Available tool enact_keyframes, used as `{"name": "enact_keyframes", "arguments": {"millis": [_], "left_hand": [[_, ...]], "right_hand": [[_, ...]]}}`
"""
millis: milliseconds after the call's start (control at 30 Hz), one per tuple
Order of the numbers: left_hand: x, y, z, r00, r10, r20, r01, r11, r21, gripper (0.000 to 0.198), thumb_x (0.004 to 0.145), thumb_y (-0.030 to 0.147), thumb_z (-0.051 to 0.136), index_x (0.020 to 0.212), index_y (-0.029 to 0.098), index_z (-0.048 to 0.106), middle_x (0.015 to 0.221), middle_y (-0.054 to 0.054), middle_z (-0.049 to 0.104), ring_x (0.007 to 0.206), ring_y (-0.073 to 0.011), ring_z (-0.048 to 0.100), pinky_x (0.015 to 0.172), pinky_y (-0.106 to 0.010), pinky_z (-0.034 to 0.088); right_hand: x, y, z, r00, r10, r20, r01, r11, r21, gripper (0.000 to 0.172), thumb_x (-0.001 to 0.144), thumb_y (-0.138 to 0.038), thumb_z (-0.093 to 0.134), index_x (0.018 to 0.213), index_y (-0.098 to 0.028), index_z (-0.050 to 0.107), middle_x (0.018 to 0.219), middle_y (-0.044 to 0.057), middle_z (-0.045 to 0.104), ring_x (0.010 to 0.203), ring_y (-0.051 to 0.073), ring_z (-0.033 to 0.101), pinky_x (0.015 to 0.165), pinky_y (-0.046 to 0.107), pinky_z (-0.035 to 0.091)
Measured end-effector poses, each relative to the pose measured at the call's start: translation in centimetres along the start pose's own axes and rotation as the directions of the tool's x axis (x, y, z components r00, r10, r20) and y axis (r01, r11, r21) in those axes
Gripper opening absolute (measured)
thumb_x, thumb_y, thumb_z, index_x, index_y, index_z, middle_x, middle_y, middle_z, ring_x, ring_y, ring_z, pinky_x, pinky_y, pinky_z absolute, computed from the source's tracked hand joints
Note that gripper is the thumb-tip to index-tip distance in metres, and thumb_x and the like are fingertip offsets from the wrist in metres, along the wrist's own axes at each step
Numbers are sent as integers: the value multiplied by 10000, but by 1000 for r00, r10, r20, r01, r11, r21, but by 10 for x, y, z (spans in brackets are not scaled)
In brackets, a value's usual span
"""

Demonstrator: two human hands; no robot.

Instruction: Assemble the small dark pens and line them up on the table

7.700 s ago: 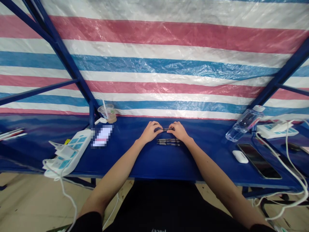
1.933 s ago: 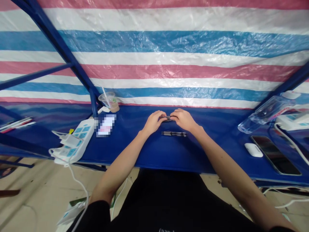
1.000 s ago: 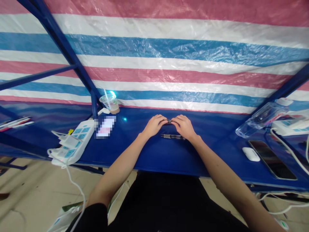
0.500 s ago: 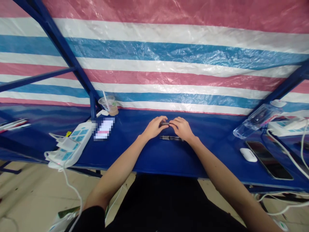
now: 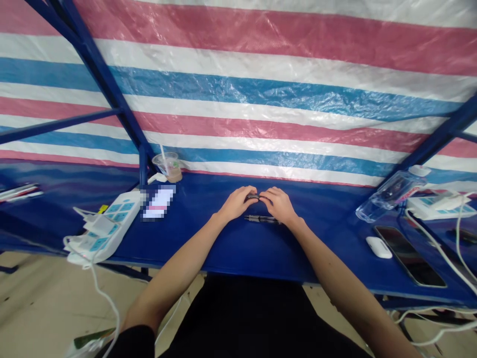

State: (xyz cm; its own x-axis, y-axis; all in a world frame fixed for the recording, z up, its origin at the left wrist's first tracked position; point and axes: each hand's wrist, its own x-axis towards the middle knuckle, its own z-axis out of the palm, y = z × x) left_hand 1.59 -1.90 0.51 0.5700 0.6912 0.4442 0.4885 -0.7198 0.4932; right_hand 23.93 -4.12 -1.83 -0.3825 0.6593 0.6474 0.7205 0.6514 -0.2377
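Far to my left, a few pens (image 5: 18, 191) lie on the blue table (image 5: 208, 248), too small to make out in detail. Nearer sits a white power strip (image 5: 108, 226) with plugs in it, and its white cable (image 5: 95, 283) drops toward the floor. Beyond it, against the striped tarp (image 5: 261, 119), stands a clear plastic cup (image 5: 167, 166) with a straw and a little brownish drink at the bottom. Just beside the strip lies a flat object (image 5: 158, 202), too blurred to tell what it is.

In the middle, my left hand (image 5: 235, 204) and my right hand (image 5: 278, 205) meet near the far edge of the table. The fingers of both curl inward, grasping a small dark pen part (image 5: 252, 197) between their tips, and they partly hide it. Just below my hands, a dark pen (image 5: 261, 219) lies flat on the table, touching neither hand as far as I can tell.

To my right stand a clear water bottle (image 5: 391, 194), lying on its side, and a white earbud case (image 5: 378, 247). Beside the case is a black phone (image 5: 410, 256), and a second power strip (image 5: 436, 208) sits toward the far right.
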Motion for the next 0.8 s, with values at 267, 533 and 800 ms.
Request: {"name": "enact_keyframes", "arguments": {"millis": [267, 533, 800], "left_hand": [[3, -5, 1, 1000, -8, 14, 7, 999, 50, 327, 1102, 341, 423, 945, 215, 681, 958, -47, 720, 948, -224, 647, 901, -367, 502], [2, -4, 2, 995, -79, -60, 84, 993, 84, 269, 1082, 364, 484, 1022, 227, 707, 997, -46, 738, 954, -225, 661, 889, -352, 508], [3, -10, -3, 975, -156, -160, 169, 983, 74, 244, 1066, 346, 521, 1008, 219, 720, 1001, -52, 737, 960, -230, 664, 927, -376, 513]], "right_hand": [[1, 0, -1, 1000, 0, 15, 0, 1000, -2, 286, 1087, -312, 495, 1102, -252, 775, 1002, 82, 753, 918, 255, 636, 887, 412, 486], [0, 12, -6, 999, 51, 2, -51, 998, -36, 284, 1074, -275, 500, 1098, -240, 781, 1042, 91, 752, 943, 260, 624, 838, 415, 444], [-1, 26, -11, 991, 103, -91, -104, 994, -13, 250, 1053, -257, 529, 1037, -237, 778, 1011, 82, 749, 959, 265, 629, 833, 410, 457]]}}
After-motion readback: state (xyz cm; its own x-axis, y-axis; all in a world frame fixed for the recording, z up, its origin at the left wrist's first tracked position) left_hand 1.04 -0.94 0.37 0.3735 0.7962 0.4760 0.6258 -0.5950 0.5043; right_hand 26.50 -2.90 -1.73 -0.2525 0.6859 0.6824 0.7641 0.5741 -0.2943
